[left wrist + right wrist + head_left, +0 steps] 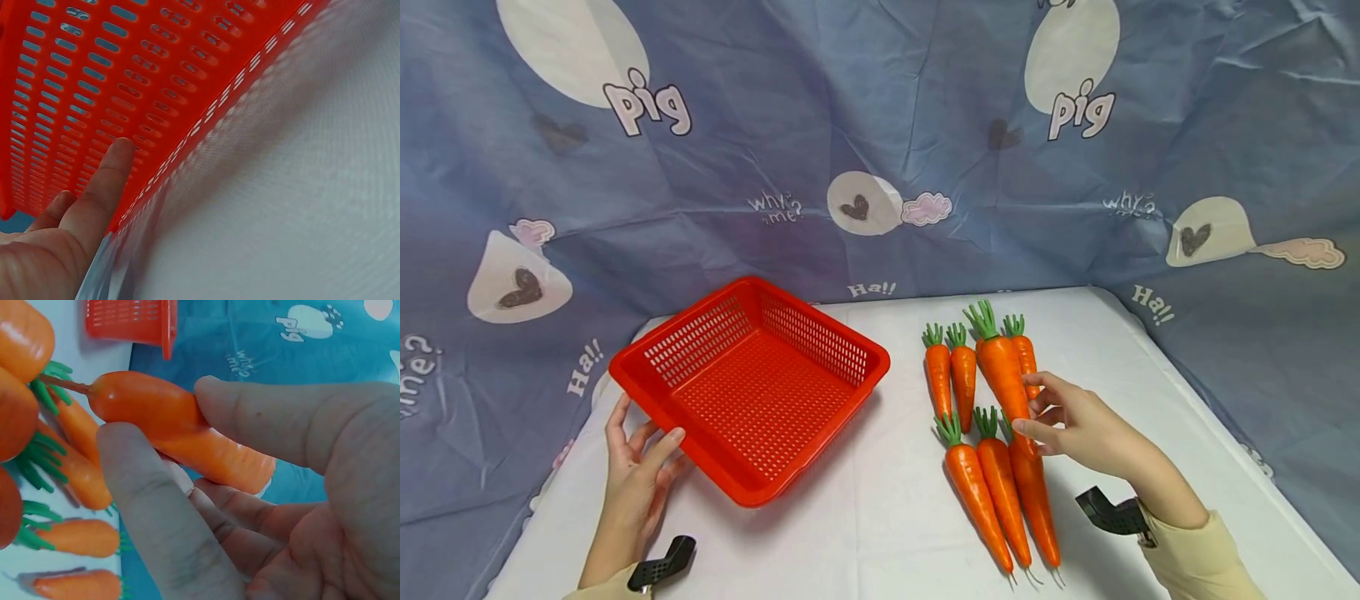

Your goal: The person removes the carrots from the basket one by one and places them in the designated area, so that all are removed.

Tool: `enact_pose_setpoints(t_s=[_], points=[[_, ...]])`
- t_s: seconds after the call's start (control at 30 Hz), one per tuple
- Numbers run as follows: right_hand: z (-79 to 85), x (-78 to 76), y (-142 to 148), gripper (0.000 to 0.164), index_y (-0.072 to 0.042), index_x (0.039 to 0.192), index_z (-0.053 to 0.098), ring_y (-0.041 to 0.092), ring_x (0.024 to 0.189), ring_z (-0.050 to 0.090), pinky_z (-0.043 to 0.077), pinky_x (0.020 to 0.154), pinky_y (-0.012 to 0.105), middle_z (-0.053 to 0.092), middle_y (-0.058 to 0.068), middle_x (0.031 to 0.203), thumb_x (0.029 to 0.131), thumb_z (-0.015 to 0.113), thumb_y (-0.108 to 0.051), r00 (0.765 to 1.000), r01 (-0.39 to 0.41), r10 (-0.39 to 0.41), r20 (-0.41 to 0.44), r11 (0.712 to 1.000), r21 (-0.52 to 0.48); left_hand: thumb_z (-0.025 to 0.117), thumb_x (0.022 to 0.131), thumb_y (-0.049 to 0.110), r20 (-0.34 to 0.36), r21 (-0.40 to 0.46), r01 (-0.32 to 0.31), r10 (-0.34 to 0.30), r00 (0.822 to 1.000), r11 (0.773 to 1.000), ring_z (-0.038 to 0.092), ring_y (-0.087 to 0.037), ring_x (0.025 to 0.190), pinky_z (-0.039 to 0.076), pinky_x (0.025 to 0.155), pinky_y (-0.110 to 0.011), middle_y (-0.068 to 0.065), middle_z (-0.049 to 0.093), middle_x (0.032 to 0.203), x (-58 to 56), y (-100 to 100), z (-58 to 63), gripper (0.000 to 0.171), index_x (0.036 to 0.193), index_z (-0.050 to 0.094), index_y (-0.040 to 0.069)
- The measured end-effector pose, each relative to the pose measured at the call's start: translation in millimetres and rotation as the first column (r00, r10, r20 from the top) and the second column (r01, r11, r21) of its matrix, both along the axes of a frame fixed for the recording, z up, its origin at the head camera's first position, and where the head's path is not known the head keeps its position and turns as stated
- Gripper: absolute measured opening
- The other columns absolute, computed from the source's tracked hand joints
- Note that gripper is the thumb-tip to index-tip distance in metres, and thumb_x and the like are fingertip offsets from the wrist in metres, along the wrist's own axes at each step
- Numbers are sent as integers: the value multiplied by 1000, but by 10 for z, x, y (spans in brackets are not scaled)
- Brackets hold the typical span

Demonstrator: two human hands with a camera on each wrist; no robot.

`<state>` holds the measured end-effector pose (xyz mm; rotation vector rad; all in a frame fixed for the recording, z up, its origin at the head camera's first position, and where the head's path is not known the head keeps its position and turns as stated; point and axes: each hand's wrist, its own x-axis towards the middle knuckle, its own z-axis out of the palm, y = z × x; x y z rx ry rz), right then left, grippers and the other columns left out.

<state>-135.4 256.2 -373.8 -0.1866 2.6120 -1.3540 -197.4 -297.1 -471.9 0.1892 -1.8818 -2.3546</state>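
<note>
A red plastic basket (767, 392) with slotted walls stands at the left of the table. At its near-left corner my left hand (636, 479) holds it, thumb on the rim and the other fingers against the outer wall (94, 106). My right hand (1078, 429) pinches an orange carrot (1003, 371) between thumb and fingers, over the other carrots. In the right wrist view the held carrot (156, 419) shows its thin root tip to the left. Three carrots (981, 504) lie in the front row, more carrots (938, 379) in the back row, all with green tops.
White cloth covers the table (895, 500). Behind it hangs a blue printed curtain (880, 125), which also runs along both sides. A black wrist camera (1112, 512) sits on the right wrist, another black camera (662, 567) on the left.
</note>
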Motion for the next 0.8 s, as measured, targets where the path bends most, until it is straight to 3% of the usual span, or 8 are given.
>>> enact_pose_setpoints(t_s=[0.53, 0.8], points=[[-204, 184, 167, 72, 7, 154, 39, 23, 92, 70, 69, 74, 39, 58, 16, 106, 99, 78, -19, 995, 71, -65, 71, 994, -78, 68, 103, 7, 28, -5, -14, 14, 999, 1000, 68, -3, 114, 66, 80, -26, 5, 47, 143, -9, -3, -14, 93, 165, 14, 49], [-273, 225, 213, 70, 5, 152, 43, 23, 89, 70, 69, 73, 37, 57, 17, 106, 98, 80, -19, 993, 100, -95, 73, 992, -70, 68, 103, 7, 15, -11, -13, 13, 1000, 1000, 68, -3, 114, 67, 79, -26, 4, 48, 142, -17, 4, -14, 92, 166, 14, 47]])
